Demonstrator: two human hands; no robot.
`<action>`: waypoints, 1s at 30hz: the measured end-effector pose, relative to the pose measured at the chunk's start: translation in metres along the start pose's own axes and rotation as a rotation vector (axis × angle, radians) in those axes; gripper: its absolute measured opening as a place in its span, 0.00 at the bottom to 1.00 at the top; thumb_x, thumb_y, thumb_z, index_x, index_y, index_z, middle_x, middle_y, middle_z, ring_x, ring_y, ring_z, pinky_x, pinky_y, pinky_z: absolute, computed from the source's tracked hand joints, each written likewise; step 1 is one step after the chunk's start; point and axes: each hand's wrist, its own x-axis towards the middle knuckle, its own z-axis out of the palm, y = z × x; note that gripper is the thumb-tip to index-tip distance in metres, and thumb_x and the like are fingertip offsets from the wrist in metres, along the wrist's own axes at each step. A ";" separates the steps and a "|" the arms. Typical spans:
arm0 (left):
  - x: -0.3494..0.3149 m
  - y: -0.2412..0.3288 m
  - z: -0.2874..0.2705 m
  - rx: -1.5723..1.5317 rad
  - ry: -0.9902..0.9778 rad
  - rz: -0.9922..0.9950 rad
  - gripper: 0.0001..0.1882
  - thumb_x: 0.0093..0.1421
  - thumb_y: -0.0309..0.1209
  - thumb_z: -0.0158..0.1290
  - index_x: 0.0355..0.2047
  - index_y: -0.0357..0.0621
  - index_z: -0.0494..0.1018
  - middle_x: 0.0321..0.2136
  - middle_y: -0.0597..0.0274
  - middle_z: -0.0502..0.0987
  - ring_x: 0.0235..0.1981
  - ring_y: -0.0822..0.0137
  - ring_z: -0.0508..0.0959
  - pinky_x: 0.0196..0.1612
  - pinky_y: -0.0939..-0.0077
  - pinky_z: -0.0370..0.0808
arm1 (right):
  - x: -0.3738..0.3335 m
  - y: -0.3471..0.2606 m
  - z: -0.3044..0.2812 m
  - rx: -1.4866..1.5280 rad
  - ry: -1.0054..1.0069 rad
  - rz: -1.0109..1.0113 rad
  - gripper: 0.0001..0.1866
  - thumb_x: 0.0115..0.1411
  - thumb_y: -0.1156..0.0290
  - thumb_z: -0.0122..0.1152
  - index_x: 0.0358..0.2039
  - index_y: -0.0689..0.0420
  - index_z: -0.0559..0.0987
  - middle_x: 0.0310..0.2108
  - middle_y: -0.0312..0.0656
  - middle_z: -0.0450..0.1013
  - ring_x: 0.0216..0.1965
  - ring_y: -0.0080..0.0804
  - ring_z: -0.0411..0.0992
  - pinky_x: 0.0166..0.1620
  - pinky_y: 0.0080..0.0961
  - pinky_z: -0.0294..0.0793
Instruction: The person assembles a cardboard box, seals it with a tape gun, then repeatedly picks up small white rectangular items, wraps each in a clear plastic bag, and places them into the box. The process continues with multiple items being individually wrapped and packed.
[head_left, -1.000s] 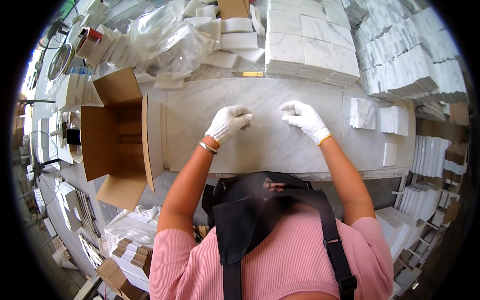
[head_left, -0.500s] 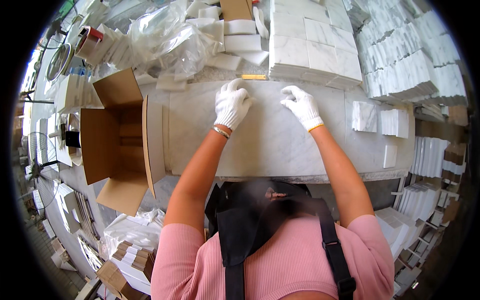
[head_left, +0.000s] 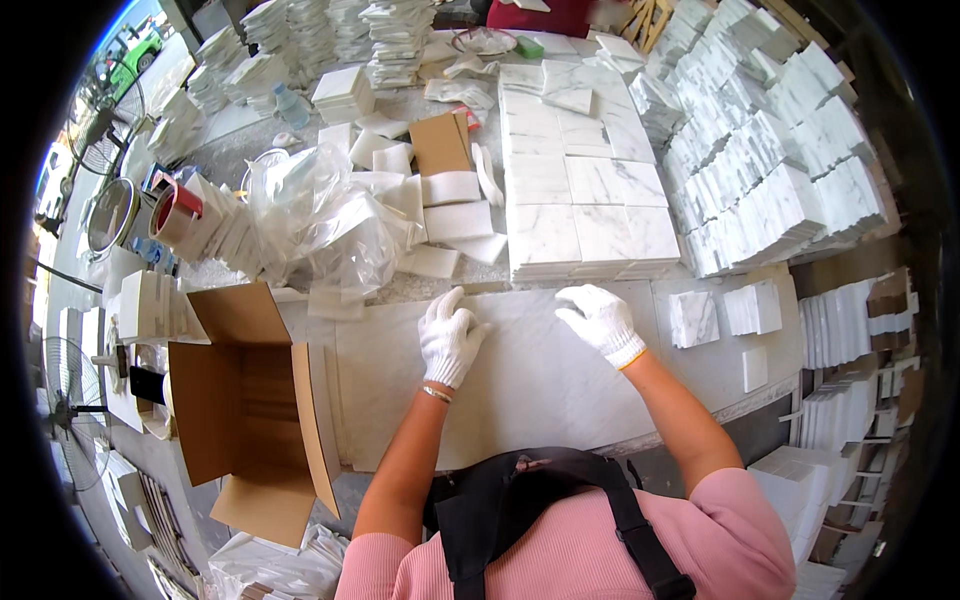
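L hand [head_left: 452,338]: white knit glove, palm down, fingers loosely bent & slightly spread, thumb out to the R; approx. half open, nothing seen in grip. R hand [head_left: 600,325]: same glove type, fingers curled fwd & toward L, gap betw. thumb and index; partly open, no obj. visible in it. Hands apart, both over far part of marble slab [head_left: 520,390]; contact w/ slab: can't tell for either.

Slab = pale grey-white, directly under both hands, runs L–R in front of person. Tile stack [head_left: 590,190], white w/ grey veins, sits just past far edge of slab, beyond R hand. To R of R hand, on worktop: veined tile block [head_left: 692,320], second block [head_left: 753,307] beside it, small white piece [head_left: 755,370] nearer person. L of L hand: open cardboard box [head_left: 205,400], flaps out, well clear of fingers.

Room: clear plastic wrap [head_left: 340,230] heaped beyond box; white foam-like sheets [head_left: 455,187] betw. wrap & tile stack. Rows of tiles [head_left: 760,190] far R. Standing fan [head_left: 65,410] at L rim; green vehicle [head_left: 140,55] upper L, outside. Co-worker in dk red [head_left: 540,18] at top edge, mostly cut off.
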 end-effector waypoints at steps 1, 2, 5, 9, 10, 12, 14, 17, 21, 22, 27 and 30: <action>-0.001 0.000 -0.002 0.000 0.000 0.003 0.16 0.44 0.38 0.73 0.22 0.47 0.75 0.59 0.55 0.76 0.61 0.49 0.72 0.60 0.53 0.67 | 0.009 -0.003 -0.013 0.065 0.023 -0.038 0.12 0.59 0.58 0.69 0.43 0.44 0.83 0.38 0.34 0.80 0.39 0.37 0.80 0.42 0.35 0.80; 0.000 0.001 -0.001 -0.007 0.000 0.008 0.16 0.44 0.38 0.73 0.22 0.48 0.75 0.59 0.55 0.76 0.60 0.49 0.72 0.60 0.53 0.67 | 0.018 -0.004 -0.028 0.122 0.045 -0.074 0.12 0.58 0.59 0.70 0.42 0.44 0.84 0.37 0.33 0.81 0.38 0.37 0.80 0.41 0.34 0.80; 0.001 0.000 -0.001 -0.015 0.008 0.019 0.16 0.44 0.37 0.73 0.22 0.48 0.75 0.58 0.53 0.77 0.60 0.48 0.72 0.60 0.53 0.67 | 0.074 0.002 -0.065 0.206 0.179 -0.091 0.12 0.56 0.61 0.73 0.40 0.48 0.85 0.38 0.36 0.81 0.37 0.39 0.80 0.40 0.32 0.80; 0.001 0.001 -0.008 -0.007 -0.004 0.003 0.16 0.44 0.37 0.74 0.23 0.48 0.75 0.57 0.52 0.77 0.60 0.48 0.73 0.60 0.52 0.67 | 0.188 0.038 -0.087 -0.052 0.287 -0.107 0.20 0.59 0.53 0.70 0.48 0.48 0.82 0.48 0.40 0.79 0.48 0.42 0.78 0.48 0.36 0.78; 0.004 0.004 -0.009 -0.017 -0.010 0.008 0.16 0.44 0.37 0.74 0.23 0.48 0.75 0.57 0.52 0.77 0.60 0.48 0.73 0.60 0.52 0.67 | 0.216 0.057 -0.087 -0.069 0.282 -0.079 0.25 0.58 0.50 0.69 0.53 0.47 0.80 0.53 0.41 0.77 0.53 0.43 0.76 0.54 0.37 0.76; 0.007 0.006 -0.009 -0.021 -0.023 0.009 0.16 0.44 0.37 0.74 0.23 0.49 0.75 0.56 0.53 0.78 0.59 0.47 0.73 0.59 0.51 0.68 | 0.272 0.102 -0.080 -0.136 0.230 -0.015 0.35 0.55 0.46 0.70 0.61 0.46 0.75 0.60 0.43 0.73 0.60 0.45 0.71 0.61 0.38 0.71; 0.007 0.005 -0.009 0.000 -0.026 0.032 0.16 0.44 0.38 0.73 0.23 0.50 0.75 0.55 0.55 0.78 0.58 0.48 0.74 0.57 0.53 0.68 | 0.327 0.134 -0.074 -0.227 0.133 0.044 0.45 0.51 0.43 0.72 0.67 0.46 0.70 0.64 0.46 0.70 0.65 0.47 0.67 0.66 0.38 0.66; 0.009 0.004 -0.012 -0.002 -0.017 0.037 0.17 0.42 0.38 0.74 0.23 0.52 0.74 0.54 0.58 0.79 0.56 0.50 0.75 0.54 0.54 0.70 | 0.386 0.142 -0.083 -0.090 -0.059 0.229 0.57 0.45 0.41 0.74 0.73 0.49 0.62 0.68 0.49 0.66 0.69 0.48 0.63 0.69 0.38 0.62; 0.013 0.008 -0.015 -0.017 -0.026 0.025 0.19 0.40 0.36 0.75 0.24 0.53 0.73 0.52 0.58 0.80 0.53 0.49 0.77 0.51 0.56 0.72 | 0.434 0.182 -0.088 -0.146 -0.434 0.165 0.62 0.41 0.44 0.77 0.74 0.53 0.58 0.68 0.53 0.65 0.68 0.49 0.64 0.68 0.38 0.64; 0.012 0.008 -0.016 -0.018 -0.031 0.009 0.18 0.40 0.37 0.75 0.24 0.53 0.74 0.52 0.58 0.80 0.53 0.49 0.77 0.51 0.56 0.72 | 0.440 0.171 -0.093 -0.201 -0.485 0.165 0.62 0.41 0.47 0.78 0.75 0.52 0.58 0.68 0.53 0.65 0.68 0.49 0.65 0.68 0.36 0.64; 0.012 0.005 -0.013 -0.081 -0.042 -0.016 0.20 0.39 0.35 0.76 0.25 0.51 0.73 0.52 0.57 0.80 0.53 0.48 0.77 0.55 0.54 0.71 | 0.444 0.131 -0.106 -0.333 -0.502 0.133 0.64 0.36 0.53 0.80 0.75 0.52 0.58 0.67 0.55 0.67 0.67 0.50 0.65 0.66 0.35 0.66; 0.013 0.007 -0.016 -0.056 -0.040 -0.013 0.20 0.39 0.34 0.76 0.25 0.51 0.73 0.52 0.56 0.80 0.52 0.47 0.77 0.53 0.54 0.72 | 0.427 0.116 -0.115 -0.568 -0.266 0.112 0.59 0.35 0.53 0.80 0.70 0.54 0.65 0.64 0.54 0.69 0.65 0.51 0.66 0.65 0.36 0.68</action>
